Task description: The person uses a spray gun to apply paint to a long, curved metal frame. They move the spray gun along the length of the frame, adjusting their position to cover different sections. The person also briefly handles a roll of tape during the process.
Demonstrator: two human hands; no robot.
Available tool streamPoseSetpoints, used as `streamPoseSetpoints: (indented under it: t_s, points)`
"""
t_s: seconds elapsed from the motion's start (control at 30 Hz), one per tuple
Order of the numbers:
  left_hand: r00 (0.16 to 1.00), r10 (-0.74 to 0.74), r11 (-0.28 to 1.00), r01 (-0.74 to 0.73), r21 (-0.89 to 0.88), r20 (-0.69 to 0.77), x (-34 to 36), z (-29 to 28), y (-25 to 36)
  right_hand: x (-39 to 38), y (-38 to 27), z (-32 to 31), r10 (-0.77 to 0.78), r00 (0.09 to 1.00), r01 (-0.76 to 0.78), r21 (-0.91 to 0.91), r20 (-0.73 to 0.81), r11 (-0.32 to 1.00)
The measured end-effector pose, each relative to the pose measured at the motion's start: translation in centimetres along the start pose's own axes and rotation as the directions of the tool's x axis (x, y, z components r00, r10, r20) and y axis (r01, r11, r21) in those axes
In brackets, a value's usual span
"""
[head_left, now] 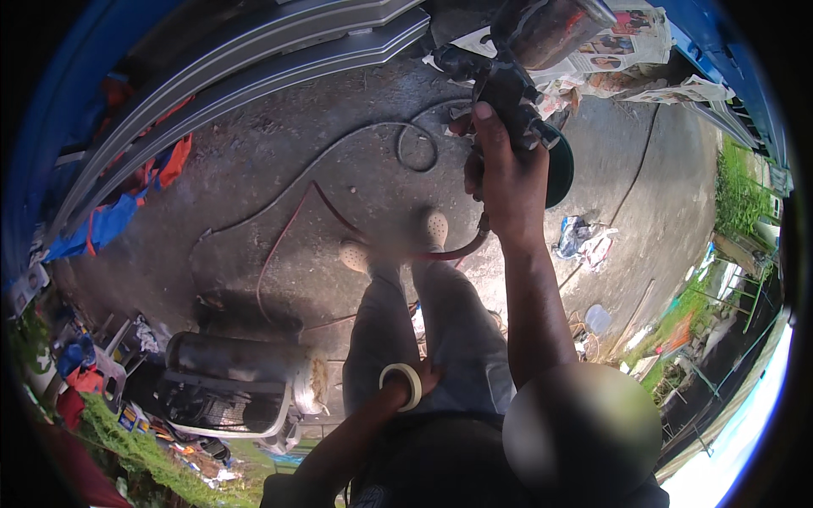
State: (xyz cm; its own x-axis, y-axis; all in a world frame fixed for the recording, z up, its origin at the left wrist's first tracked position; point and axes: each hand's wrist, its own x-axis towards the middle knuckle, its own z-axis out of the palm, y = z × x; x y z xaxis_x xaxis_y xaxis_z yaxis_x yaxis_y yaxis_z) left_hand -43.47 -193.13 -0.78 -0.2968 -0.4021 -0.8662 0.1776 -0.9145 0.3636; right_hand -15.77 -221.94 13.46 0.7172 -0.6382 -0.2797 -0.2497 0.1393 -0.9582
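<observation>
My right hand (506, 173) is raised ahead of me, closed around the handle of a dark spray gun (501, 91). A scuffed metal cup (546, 38) sits at the far end of the gun. From below the grip, a reddish hose (461, 252) runs down to the floor. Beside that wrist shows a dark green round thing (560, 169), partly hidden by the hand. My left hand (429, 378) rests against my grey trousers, fingers partly hidden, with nothing seen in it. A roll of masking tape (413, 388) hangs around the left wrist.
Long grey ribbed panels (339, 51) stand along the far left. Newspaper sheets (631, 51) lie at the far right. A dark hose (339, 140) loops over the concrete floor (279, 186). Near left lies a dark cylinder-like drum (233, 360); a crumpled cloth (584, 241) is at right.
</observation>
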Motion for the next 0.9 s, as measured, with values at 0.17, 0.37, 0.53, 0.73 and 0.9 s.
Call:
streamPoseSetpoints:
  t_s: [0.17,0.37,0.53,0.73,0.9]
  points:
    - [0.986,0.168,0.984,-0.167,0.059,-0.015,-12.4,-0.2,2.7,0.9,2.7,-3.4,-0.002,1.000,0.008,-0.218,0.029,0.976]
    - [0.937,0.349,0.937,-0.349,-0.002,0.028,-2.9,-2.3,4.5,5.0,7.7,-3.7,0.042,0.995,-0.018,-0.241,0.095,0.970]
    - [0.409,0.616,0.541,-0.841,-0.016,-0.674,11.8,-15.9,12.3,10.5,13.0,-3.8,-0.122,0.966,0.187,-0.291,0.228,0.938]
    - [0.065,0.757,-0.044,-0.988,-0.150,-0.651,18.3,-30.3,25.1,14.5,16.3,-5.0,-0.208,0.953,0.275,-0.336,0.220,0.901]
    - [-0.008,0.871,-0.143,-0.961,-0.238,-0.491,22.8,-33.5,27.7,16.2,20.7,-6.7,-0.403,0.915,0.373,-0.421,0.019,0.827]
